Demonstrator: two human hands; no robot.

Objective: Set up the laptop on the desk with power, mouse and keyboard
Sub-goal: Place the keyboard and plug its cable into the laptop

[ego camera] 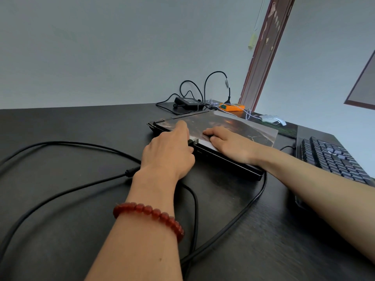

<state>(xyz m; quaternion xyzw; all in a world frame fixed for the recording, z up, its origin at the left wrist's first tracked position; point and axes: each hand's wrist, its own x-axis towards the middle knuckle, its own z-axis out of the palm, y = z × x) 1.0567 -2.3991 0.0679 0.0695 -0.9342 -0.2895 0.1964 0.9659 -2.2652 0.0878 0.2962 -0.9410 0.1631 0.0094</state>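
A closed laptop (239, 126) with a picture skin on its lid lies on the black desk (71, 122). My left hand (168, 153) pinches a small black plug (191, 143) against the laptop's left side, its index finger stretched along the lid's edge. Flat on the lid rests my right hand (227, 140). A black keyboard (332, 157) lies to the right of the laptop. A white mouse (272, 119) sits on a dark pad behind the laptop. The black power brick (187, 102) lies at the desk's back edge.
Thick black cables (60, 191) loop across the desk's left and front, passing under my left wrist. An orange power strip (233, 107) with a plug in it sits at the back beside the brick. A grey wall and a brown door frame (261, 57) stand behind.
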